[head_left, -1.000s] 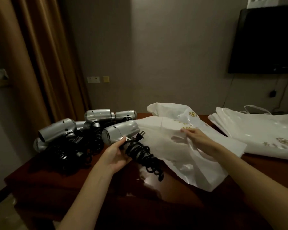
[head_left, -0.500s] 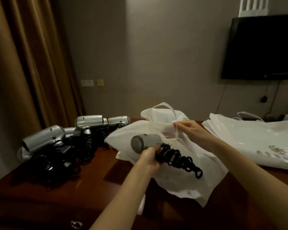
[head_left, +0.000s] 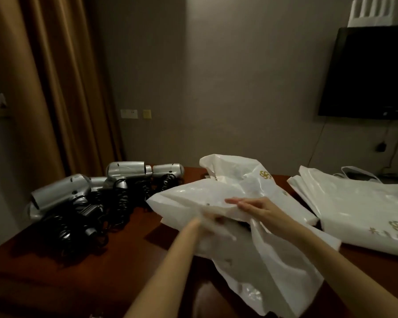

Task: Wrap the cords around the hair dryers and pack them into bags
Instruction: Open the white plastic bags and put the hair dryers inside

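Both hands (head_left: 253, 206) meet at the white bag (head_left: 262, 260).

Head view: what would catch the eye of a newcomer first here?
First, the white plastic bag in the middle, held open by the right hand, with the left forearm reaching into it. Next, the heap of silver hair dryers with black cords at the left of the dark table.
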Available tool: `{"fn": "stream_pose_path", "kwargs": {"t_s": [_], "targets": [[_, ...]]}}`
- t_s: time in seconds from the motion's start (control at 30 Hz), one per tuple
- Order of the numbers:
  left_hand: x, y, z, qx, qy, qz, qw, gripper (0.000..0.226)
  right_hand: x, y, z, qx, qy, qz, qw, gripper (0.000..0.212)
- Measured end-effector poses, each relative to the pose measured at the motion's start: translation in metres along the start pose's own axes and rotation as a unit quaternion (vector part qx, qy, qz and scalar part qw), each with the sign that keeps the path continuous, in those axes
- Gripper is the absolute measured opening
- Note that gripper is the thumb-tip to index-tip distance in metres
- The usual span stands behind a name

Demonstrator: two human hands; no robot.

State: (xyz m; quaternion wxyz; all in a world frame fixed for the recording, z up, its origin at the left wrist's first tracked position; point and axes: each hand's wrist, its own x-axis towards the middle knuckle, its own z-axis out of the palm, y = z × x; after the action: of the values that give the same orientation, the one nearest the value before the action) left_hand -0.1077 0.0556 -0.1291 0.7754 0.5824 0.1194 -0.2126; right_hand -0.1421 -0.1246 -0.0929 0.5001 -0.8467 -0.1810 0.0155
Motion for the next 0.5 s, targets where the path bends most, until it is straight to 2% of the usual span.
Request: {"fn": "stream_pose_path", "kwargs": {"t_s": [0.03,0.07,0.13,0.17,0.23,0.3,0.37,0.43,0.47,0.5], "targets": [[0.006,0.008,-0.015,0.052,-0.046,-0.011,0.998,0.041,0.002,0.008,0.006,-0.022,-0.025,0.002,0.999,0.034],[-0.001,0.014,-0.031,0.091,-0.035,0.015,0.995,0.039,0.003,0.018,0.016,-0.055,-0.046,0.009,0.997,0.034],[-0.016,0.024,-0.07,0.111,-0.017,0.01,0.994,0.034,-0.001,0.035,0.037,-0.141,-0.079,0.033,0.986,0.037],[-0.024,0.026,-0.088,0.133,0.002,0.017,0.991,0.031,-0.004,0.044,0.048,-0.194,-0.085,0.039,0.977,0.04],[-0.035,0.034,-0.111,0.214,0.092,0.054,0.971,0.026,-0.008,0.051,0.066,-0.294,-0.081,0.015,0.952,0.051],[-0.042,0.036,-0.107,0.283,0.156,0.088,0.942,0.027,-0.009,0.054,0.078,-0.337,-0.061,-0.013,0.939,0.058],[-0.047,0.027,-0.084,0.36,0.14,0.081,0.919,0.024,-0.011,0.049,0.084,-0.332,-0.064,-0.007,0.941,0.058],[-0.035,0.013,-0.063,0.398,0.108,0.082,0.907,0.027,-0.011,0.039,0.078,-0.253,-0.113,0.029,0.96,0.051],[-0.023,0.006,-0.057,0.395,0.101,0.094,0.908,0.037,-0.01,0.032,0.07,-0.181,-0.13,0.048,0.974,0.044],[-0.012,0.0,-0.051,0.392,0.102,0.101,0.909,0.053,-0.008,0.026,0.058,-0.121,-0.11,0.045,0.985,0.037]]}}
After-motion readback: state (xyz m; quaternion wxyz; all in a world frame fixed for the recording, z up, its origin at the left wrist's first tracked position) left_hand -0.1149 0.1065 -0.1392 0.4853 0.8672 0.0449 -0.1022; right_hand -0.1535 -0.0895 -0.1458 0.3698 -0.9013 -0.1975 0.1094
